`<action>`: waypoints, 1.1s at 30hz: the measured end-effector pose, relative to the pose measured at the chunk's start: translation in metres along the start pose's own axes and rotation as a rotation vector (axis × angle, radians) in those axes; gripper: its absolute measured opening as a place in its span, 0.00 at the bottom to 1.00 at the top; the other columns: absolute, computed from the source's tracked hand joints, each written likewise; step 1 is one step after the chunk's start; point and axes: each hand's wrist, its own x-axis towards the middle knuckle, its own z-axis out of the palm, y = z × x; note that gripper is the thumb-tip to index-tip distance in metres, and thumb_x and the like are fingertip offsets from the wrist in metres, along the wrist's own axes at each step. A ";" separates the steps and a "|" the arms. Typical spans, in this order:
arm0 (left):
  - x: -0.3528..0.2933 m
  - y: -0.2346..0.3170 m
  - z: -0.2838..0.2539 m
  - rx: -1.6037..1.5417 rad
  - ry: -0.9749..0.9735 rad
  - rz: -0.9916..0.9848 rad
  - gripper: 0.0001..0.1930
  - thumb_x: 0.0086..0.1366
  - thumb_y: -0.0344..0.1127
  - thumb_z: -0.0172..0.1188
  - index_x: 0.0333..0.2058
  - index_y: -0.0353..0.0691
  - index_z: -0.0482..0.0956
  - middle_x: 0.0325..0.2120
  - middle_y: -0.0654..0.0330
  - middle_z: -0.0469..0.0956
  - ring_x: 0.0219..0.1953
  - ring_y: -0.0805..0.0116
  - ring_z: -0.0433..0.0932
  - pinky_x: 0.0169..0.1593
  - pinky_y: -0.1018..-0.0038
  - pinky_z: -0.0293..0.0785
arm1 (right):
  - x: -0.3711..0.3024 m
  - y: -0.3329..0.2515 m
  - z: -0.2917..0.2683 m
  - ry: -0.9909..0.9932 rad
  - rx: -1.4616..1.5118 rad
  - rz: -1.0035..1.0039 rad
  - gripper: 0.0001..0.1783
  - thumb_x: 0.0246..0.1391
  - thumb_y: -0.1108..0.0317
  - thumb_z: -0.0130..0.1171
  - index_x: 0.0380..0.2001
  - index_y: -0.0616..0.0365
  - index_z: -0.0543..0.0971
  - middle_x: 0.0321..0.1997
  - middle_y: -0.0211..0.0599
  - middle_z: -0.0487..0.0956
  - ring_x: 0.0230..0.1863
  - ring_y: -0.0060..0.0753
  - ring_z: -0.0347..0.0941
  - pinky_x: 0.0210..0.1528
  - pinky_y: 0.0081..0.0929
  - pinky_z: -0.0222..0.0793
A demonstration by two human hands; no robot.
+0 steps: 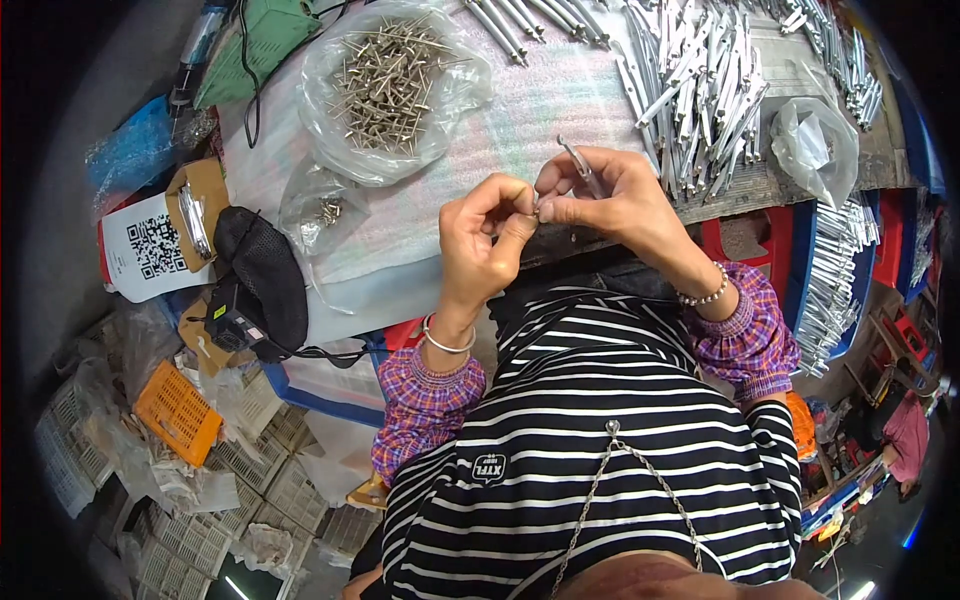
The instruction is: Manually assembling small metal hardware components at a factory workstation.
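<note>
Nearest, both hands meet just above the near edge of the bench (pixel 420 250), fingertips touching. Left hand (pixel 482 240): thumb and forefinger pinched on something very small, too small to identify. Right hand (pixel 610 200): closed around a thin metal rod (pixel 580 168), its free end pointing up and far-left, thumb pressed to the left fingertips. Left of the hands, a small clear bag (pixel 322 208) with a few metal bits and a black mesh pouch (pixel 262 275). Farther, a clear bag of metal pins (pixel 390 85). Far right, a pile of grey metal rods (pixel 700 95) and a crumpled clear bag (pixel 815 148).
</note>
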 end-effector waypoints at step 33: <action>0.004 0.000 -0.004 -0.209 0.048 -0.073 0.02 0.57 0.22 0.53 0.28 0.33 0.70 0.21 0.68 0.68 0.22 0.84 0.64 0.26 0.88 0.59 | 0.001 0.004 -0.006 0.016 -0.474 -0.593 0.08 0.38 0.78 0.59 0.26 0.59 0.73 0.25 0.22 0.73 0.16 0.08 0.55 0.18 0.10 0.49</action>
